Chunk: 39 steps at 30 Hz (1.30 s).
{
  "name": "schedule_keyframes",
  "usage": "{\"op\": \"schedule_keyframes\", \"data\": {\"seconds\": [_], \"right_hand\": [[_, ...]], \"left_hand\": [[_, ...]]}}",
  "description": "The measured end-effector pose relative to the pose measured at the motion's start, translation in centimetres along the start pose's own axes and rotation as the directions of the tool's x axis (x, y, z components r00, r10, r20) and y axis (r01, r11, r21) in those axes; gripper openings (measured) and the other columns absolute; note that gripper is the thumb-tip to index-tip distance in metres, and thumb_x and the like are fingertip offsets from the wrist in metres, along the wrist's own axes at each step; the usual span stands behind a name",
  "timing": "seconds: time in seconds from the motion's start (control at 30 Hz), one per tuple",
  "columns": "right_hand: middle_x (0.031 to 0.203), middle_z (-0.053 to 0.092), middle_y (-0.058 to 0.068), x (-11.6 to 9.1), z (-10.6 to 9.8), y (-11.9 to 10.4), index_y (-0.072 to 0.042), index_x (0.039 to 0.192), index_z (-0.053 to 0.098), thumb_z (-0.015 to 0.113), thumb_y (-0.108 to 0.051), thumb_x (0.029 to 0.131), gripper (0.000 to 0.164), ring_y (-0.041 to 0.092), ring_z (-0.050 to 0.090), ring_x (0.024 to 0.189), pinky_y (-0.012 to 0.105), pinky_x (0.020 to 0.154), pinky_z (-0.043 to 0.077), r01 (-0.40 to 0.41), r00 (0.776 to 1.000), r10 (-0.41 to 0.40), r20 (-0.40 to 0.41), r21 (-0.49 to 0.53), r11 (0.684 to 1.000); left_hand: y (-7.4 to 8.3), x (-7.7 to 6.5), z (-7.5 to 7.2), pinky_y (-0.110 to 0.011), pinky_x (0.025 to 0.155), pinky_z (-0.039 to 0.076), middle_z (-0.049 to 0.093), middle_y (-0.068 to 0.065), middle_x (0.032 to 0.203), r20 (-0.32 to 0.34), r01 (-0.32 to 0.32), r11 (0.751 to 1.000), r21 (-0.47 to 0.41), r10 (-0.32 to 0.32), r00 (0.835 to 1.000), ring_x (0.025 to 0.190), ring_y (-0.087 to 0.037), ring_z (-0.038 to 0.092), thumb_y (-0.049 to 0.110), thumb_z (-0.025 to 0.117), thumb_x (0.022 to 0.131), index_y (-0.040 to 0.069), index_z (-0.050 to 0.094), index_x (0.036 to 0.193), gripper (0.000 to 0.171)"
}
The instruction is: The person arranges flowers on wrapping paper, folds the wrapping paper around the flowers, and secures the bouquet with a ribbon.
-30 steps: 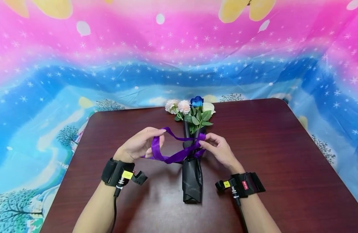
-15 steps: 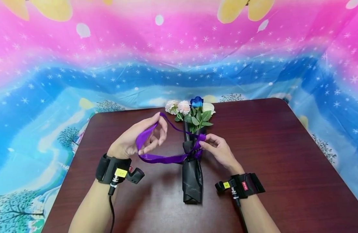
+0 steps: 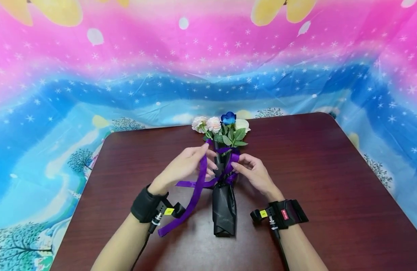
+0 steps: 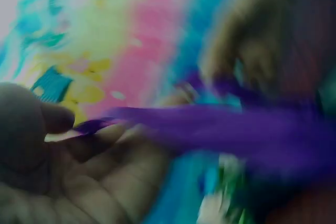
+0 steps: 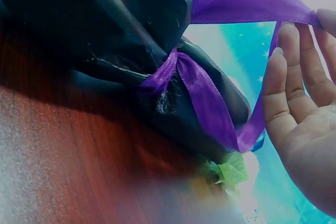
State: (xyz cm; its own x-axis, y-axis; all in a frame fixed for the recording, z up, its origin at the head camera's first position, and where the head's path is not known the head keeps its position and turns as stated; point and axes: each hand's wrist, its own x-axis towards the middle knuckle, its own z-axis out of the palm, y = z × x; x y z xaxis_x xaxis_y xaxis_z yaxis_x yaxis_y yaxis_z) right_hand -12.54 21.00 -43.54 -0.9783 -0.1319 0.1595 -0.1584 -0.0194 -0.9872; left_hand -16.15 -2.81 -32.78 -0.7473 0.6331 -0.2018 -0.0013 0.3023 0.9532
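Observation:
A bouquet wrapped in black paper (image 3: 223,212) lies on the table, tied around its middle with purple ribbon (image 5: 210,106). My left hand (image 3: 186,163), left of the wrap, pinches a ribbon strand between thumb and finger near the flowers; the other fingers are spread. From that pinch a ribbon tail (image 3: 196,197) hangs down toward the front. On the other side, my right hand (image 3: 255,174) pinches a ribbon loop (image 3: 232,160) over the wrap. In the left wrist view the ribbon (image 4: 226,132) stretches blurred from the left thumb (image 4: 58,118).
Pale pink flowers (image 3: 213,124), a blue rose (image 3: 228,118) and a white rose (image 3: 242,127) stick out at the far end with green leaves (image 3: 239,135). A dark red table (image 3: 316,169) lies beneath, with a patterned cloth backdrop (image 3: 208,67) behind it.
My left hand first swung left and up with the ribbon, then came right to the bouquet. The wide loop around it is gone and a tail now hangs free. My right hand stayed put.

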Motion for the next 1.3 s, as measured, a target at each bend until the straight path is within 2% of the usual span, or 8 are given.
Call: {"op": "schedule_keyframes", "data": {"seconds": [0.03,0.13,0.23,0.37,0.57,0.77,0.93,1.3], "right_hand": [[0.089,0.064,0.012,0.0,0.0,-0.2,0.008,0.100,0.060,0.058,-0.001,0.094,0.010,0.040,0.059,0.083,0.033,0.075,0.051,0.001,1.000,-0.001,-0.002,-0.006,1.000],[0.088,0.064,0.014,0.0,0.1,-0.7,0.008,0.099,0.059,0.058,0.000,0.094,0.010,0.042,0.059,0.084,0.035,0.075,0.052,-0.005,1.000,0.004,-0.016,-0.023,1.000],[0.087,0.064,0.014,0.0,0.2,-0.9,0.008,0.099,0.060,0.059,-0.001,0.094,0.011,0.042,0.060,0.085,0.037,0.076,0.052,-0.019,0.999,0.018,-0.036,-0.021,1.000],[0.085,0.065,0.010,0.2,0.1,-0.4,0.008,0.099,0.060,0.062,-0.006,0.093,0.016,0.034,0.062,0.082,0.032,0.076,0.052,-0.028,0.997,0.027,-0.066,-0.005,1.000],[0.088,0.065,0.017,0.0,0.5,-1.7,0.007,0.099,0.061,0.063,-0.009,0.093,0.018,0.032,0.062,0.082,0.030,0.075,0.052,-0.016,0.997,0.013,-0.074,-0.032,0.999],[0.086,0.061,0.018,-0.4,1.0,-3.1,0.007,0.100,0.063,0.062,-0.003,0.093,0.013,0.017,0.055,0.073,0.032,0.068,0.048,0.013,0.998,-0.019,-0.062,-0.088,0.996],[0.084,0.059,0.003,-0.1,1.2,-3.5,0.006,0.098,0.064,0.062,-0.002,0.092,0.010,0.012,0.050,0.072,0.024,0.064,0.042,0.058,0.997,-0.064,-0.046,-0.103,0.993],[0.082,0.061,0.003,0.2,1.9,-4.3,0.000,0.094,0.067,0.065,-0.006,0.091,0.007,0.013,0.048,0.068,0.023,0.058,0.039,0.049,0.999,-0.051,-0.010,-0.194,0.980]], "left_hand": [[-0.3,0.1,0.2,-0.035,0.071,0.053,0.067,-0.007,0.085,-0.012,-0.005,0.989,0.151,0.006,1.000,0.072,-0.021,0.065,0.047,0.032,0.103,0.003,0.064,0.110,0.054],[-1.2,0.2,0.6,-0.030,0.068,0.046,0.062,0.004,0.080,0.009,-0.016,0.877,0.479,0.013,1.000,0.070,-0.012,0.058,0.044,0.036,0.103,0.008,0.067,0.098,0.047],[-1.8,0.1,0.9,-0.028,0.059,0.039,0.051,0.005,0.068,0.088,-0.029,0.815,0.578,-0.027,0.996,0.059,-0.009,0.047,0.040,0.042,0.102,0.005,0.064,0.088,0.044],[-2.4,0.1,0.9,-0.027,0.057,0.039,0.055,0.007,0.070,0.072,-0.043,0.797,0.603,0.000,0.997,0.055,-0.007,0.048,0.032,0.050,0.100,0.008,0.069,0.095,0.031],[-3.4,1.0,0.6,-0.030,0.067,0.047,0.067,0.002,0.089,-0.052,-0.114,0.827,0.551,0.170,0.984,0.071,-0.009,0.059,0.024,0.056,0.097,0.015,0.069,0.108,0.019],[-4.2,2.0,0.8,-0.030,0.071,0.049,0.065,0.004,0.093,-0.084,-0.182,0.871,0.456,0.246,0.966,0.080,-0.012,0.060,0.018,0.060,0.095,0.013,0.067,0.110,0.017],[-4.7,2.4,0.9,-0.029,0.070,0.049,0.063,0.005,0.089,-0.078,-0.220,0.875,0.432,0.279,0.957,0.077,-0.009,0.059,0.018,0.063,0.093,0.013,0.066,0.111,0.019],[-5.4,3.0,1.5,-0.028,0.065,0.046,0.058,0.003,0.086,-0.056,-0.310,0.871,0.382,0.357,0.933,0.073,-0.011,0.054,0.023,0.072,0.087,0.009,0.069,0.108,0.026]]}}
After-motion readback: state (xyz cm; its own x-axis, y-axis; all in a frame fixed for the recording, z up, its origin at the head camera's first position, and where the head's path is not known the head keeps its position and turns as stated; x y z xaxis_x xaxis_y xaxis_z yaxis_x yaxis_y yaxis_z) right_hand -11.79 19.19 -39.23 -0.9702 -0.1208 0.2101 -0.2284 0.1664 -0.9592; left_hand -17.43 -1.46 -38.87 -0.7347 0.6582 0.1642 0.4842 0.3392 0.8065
